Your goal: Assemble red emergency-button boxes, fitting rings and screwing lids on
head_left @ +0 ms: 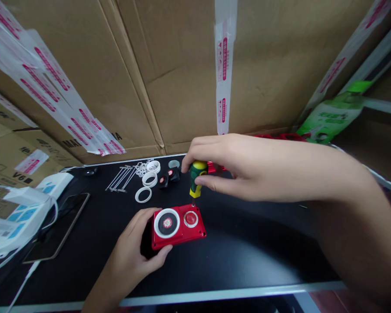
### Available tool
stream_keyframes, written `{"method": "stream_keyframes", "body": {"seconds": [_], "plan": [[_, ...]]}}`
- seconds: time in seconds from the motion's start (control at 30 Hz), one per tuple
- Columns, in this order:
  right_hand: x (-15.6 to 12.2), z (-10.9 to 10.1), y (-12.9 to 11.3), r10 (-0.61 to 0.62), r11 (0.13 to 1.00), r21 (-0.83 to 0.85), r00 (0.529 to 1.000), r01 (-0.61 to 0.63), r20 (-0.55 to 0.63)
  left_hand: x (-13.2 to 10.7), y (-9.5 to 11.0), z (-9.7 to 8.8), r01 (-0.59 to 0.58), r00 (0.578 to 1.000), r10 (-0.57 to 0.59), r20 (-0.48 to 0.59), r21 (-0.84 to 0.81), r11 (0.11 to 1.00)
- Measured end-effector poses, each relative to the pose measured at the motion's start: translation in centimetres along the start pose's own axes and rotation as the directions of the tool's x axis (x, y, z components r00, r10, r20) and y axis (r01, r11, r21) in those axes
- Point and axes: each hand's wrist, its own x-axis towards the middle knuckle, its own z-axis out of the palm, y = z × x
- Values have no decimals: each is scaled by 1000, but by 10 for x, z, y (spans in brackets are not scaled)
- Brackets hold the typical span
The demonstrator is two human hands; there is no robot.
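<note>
My left hand (138, 243) grips the left end of a red box-shaped housing (185, 237) by its top and bottom edges. On the housing's face are a white ring around a black disc (167, 223) and a smaller white-rimmed red circle (191, 219). My right hand (221, 163) holds a short green-and-yellow screwdriver (198, 178) upright, fingers around its handle. Its tip meets the housing's upper right corner, where a small screw seems to sit. Behind lie white rings (144, 194), two small black parts (168, 176) and several thin metal rods (121, 178).
On the left, a white power strip (48, 195) with cables and a phone (60, 230) lie on the black table (247, 261). Cardboard boxes (182, 78) wall off the back. A green bottle (335, 113) leans at the right; red parts (280, 137) sit partly behind my right arm.
</note>
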Motion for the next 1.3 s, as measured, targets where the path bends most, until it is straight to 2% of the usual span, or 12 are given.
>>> {"method": "stream_keyframes", "body": {"seconds": [0.33, 0.6, 0.87, 1.1, 1.3], "plan": [[14, 16, 0, 51, 990, -129, 998, -56, -40, 0, 1, -1, 18, 1000, -17, 26, -32, 999], [4, 5, -1, 1, 1000, 2, 1000, 0, -30, 0, 2, -1, 19, 999, -18, 28, -46, 999], [4, -2, -5, -80, 996, 44, 997, 79, 22, 0, 2, -2, 43, 999, -42, 23, -57, 997], [7, 7, -1, -22, 994, -110, 998, 15, -67, -1, 1, -2, 49, 998, -47, 28, -65, 997], [3, 3, -2, -44, 999, -25, 995, 43, -85, 0, 3, -3, 43, 999, -42, 18, -68, 997]]}}
